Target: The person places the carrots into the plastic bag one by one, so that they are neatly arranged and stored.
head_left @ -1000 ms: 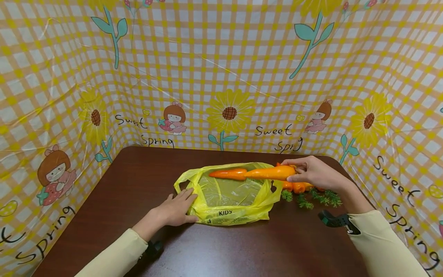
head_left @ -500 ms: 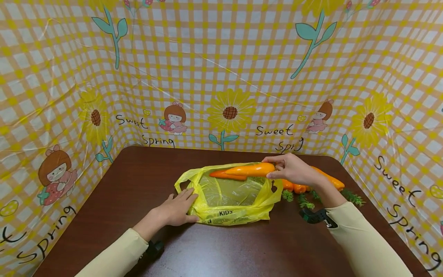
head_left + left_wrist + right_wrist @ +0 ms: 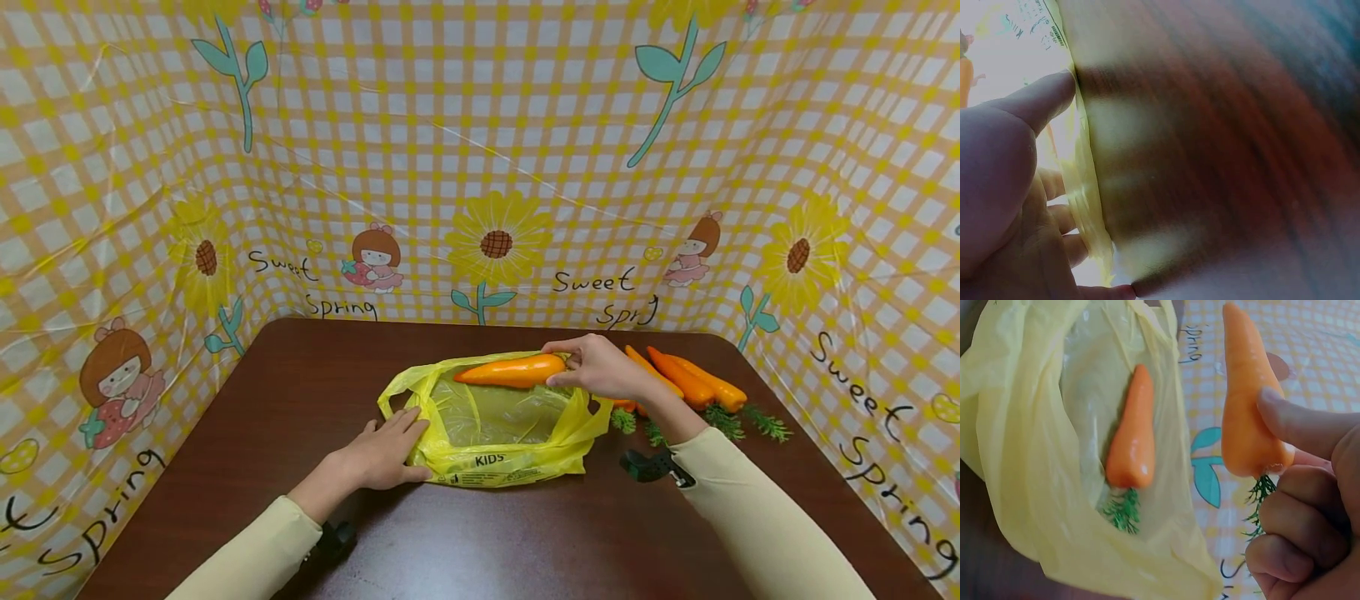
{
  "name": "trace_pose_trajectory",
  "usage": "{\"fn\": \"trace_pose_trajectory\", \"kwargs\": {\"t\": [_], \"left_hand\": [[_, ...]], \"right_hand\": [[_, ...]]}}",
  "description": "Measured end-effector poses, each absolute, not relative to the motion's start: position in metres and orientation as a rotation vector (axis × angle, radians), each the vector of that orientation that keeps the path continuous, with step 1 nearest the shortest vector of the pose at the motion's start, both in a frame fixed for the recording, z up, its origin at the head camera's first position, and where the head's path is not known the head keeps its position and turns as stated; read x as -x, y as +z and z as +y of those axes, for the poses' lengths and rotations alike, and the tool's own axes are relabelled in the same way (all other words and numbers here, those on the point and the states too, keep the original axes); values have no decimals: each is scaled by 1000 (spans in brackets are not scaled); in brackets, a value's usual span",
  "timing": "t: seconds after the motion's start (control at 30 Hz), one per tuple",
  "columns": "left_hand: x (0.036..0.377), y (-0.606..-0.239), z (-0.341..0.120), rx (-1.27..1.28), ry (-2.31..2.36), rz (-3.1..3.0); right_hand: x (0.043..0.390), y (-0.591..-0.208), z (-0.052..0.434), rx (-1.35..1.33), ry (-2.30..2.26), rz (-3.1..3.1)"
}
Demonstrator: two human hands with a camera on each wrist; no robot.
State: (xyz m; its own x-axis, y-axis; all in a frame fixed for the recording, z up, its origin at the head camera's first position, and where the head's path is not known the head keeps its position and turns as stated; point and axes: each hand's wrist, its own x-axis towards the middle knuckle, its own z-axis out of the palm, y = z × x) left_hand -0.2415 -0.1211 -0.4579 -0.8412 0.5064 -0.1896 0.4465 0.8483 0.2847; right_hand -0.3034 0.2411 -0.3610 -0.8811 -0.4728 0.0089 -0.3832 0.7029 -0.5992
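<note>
The right hand (image 3: 600, 371) pinches the thick end of an orange toy carrot (image 3: 512, 372) between thumb and curled fingers, just right of centre in the head view. The carrot is smooth, glossy and plump, tapering to a blunt point that aims toward the left of the frame, and it hangs level over the far edge of a yellow plastic bag (image 3: 495, 421). In the right wrist view a tuft of stiff green leaves (image 3: 1259, 494) sticks out of its thick end beside the fingers (image 3: 1300, 428).

The bag is thin, crinkled and partly see-through, printed "KIDS" along its near edge, and lies open at the centre of the dark brown table (image 3: 487, 542). Inside it, seen in the right wrist view, lies a second, shorter carrot (image 3: 1132, 434) with its own green tuft.

The left hand (image 3: 382, 454) rests flat with straight fingers on the bag's left edge, pressing the plastic to the table.

To the right of the bag, behind the right wrist, a few more carrots (image 3: 690, 379) lie together on the table, their greens (image 3: 750, 421) spreading toward the near side.
</note>
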Motion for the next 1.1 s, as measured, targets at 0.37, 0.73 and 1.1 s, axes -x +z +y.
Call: {"fn": "trace_pose_trajectory", "kwargs": {"t": [0.37, 0.73, 1.1], "left_hand": [[241, -459, -122, -725, 348, 2765], [241, -460, -121, -729, 349, 2775], [240, -460, -119, -734, 358, 2767]], "right_hand": [[312, -383, 220, 713, -895, 2824], [318, -408, 207, 664, -871, 2862], [317, -423, 201, 605, -793, 2897]]}}
